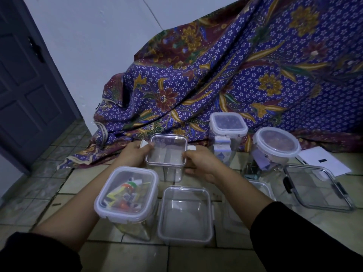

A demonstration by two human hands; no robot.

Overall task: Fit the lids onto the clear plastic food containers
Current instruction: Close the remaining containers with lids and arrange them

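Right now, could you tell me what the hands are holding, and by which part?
Both hold the lid sitting on the tall clear container: the left hand grips its left edge, the right hand its right edge.

Purple draped batik cloth (216, 79) — tiny white flowers, gold leaves, maroon blooms. Dark grey panelled door (25, 91). Clear square plastic lid (167, 152) — white clips.

Low container (264, 190) partly behind right forearm (239, 197)

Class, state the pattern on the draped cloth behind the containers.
Cloth: purple floral print, head view.
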